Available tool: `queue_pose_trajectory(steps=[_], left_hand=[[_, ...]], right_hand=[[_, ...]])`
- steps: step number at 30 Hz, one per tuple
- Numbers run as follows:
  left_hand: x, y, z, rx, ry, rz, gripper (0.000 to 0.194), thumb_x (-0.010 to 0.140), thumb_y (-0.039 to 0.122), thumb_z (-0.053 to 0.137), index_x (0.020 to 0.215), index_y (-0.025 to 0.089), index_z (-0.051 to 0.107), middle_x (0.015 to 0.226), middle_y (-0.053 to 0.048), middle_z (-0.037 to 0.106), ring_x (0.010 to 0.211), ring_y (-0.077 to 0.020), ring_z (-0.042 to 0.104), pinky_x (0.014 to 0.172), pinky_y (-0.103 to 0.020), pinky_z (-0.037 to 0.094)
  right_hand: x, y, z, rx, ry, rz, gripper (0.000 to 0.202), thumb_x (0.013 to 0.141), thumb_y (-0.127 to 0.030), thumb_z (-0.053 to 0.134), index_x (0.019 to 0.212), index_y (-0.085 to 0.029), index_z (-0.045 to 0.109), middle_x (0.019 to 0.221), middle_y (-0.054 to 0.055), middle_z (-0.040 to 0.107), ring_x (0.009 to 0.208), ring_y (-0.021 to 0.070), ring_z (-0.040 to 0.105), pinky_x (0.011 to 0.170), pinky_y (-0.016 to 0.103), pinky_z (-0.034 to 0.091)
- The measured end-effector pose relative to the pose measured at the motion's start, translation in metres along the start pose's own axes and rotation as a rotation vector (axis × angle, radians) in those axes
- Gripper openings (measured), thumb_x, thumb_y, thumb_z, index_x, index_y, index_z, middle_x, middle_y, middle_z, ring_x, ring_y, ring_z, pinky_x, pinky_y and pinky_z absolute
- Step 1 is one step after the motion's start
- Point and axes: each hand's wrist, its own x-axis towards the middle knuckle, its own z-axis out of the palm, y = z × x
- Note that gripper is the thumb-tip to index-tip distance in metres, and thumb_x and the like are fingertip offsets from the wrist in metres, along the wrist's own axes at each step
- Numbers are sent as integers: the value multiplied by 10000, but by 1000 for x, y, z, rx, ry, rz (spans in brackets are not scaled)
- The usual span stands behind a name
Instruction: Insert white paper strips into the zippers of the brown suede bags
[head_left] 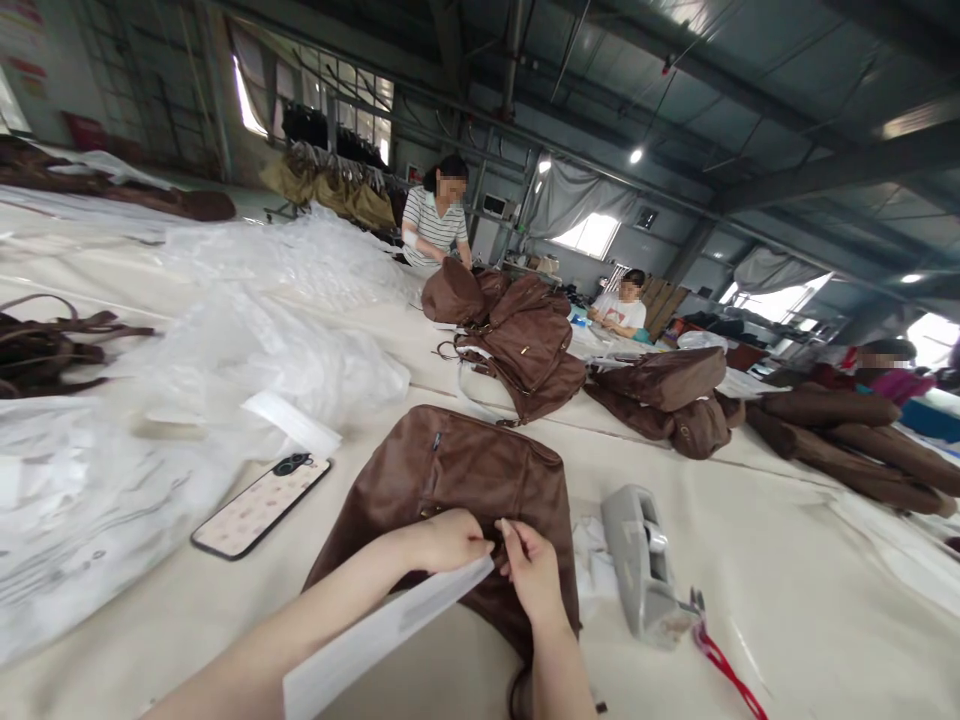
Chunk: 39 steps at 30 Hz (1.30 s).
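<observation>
A brown leather-look bag lies on the table in front of me, with a small zip pull near its upper left. My left hand is closed over the bag's lower middle, its fingertips at the end of a long white paper strip. The strip slants down to the left beneath my left forearm. Close beside it, my right hand pinches with thumb and forefinger at the bag. What lies between those fingertips is too small and dark to make out. A brown strap hangs below the bag.
A grey tape dispenser and red-handled snips lie to the right. On the left are a phone, clear plastic bags and dark straps. More brown bags are piled ahead; a co-worker stands behind them.
</observation>
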Motion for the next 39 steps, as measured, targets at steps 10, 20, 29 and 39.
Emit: queue_pose_trajectory(steps=[10, 20, 29, 39], left_hand=[[-8, 13, 11, -77, 0, -139, 393, 817, 406, 375, 626, 138, 591, 458, -2, 456, 414, -127, 427, 459, -252, 330], [5, 1, 8, 122, 188, -75, 477, 867, 349, 314, 743, 115, 710, 664, -106, 661, 579, -155, 584, 509, -230, 355], [15, -1, 19, 211, 248, -62, 506, 883, 394, 304, 816, 121, 724, 818, -144, 704, 762, -207, 651, 684, -260, 448], [28, 5, 36, 226, 302, -62, 523, 910, 327, 239, 867, 107, 711, 874, -164, 698, 843, -230, 654, 748, -290, 462]], right_hand=[[-5, -3, 16, -366, 154, -183, 437, 909, -502, 387, 717, -192, 628, 617, 58, 638, 554, 162, 562, 550, 236, 369], [-6, -1, 18, 153, -54, 83, 547, 834, -644, 406, 800, -137, 609, 494, 12, 590, 381, 134, 546, 341, 202, 349], [1, 10, 0, 7, 247, 50, 529, 869, -594, 380, 912, -138, 645, 512, -12, 570, 400, 127, 521, 438, 234, 412], [1, 8, 0, -7, 203, 67, 574, 859, -629, 367, 720, -155, 660, 530, 28, 606, 442, 152, 563, 479, 260, 428]])
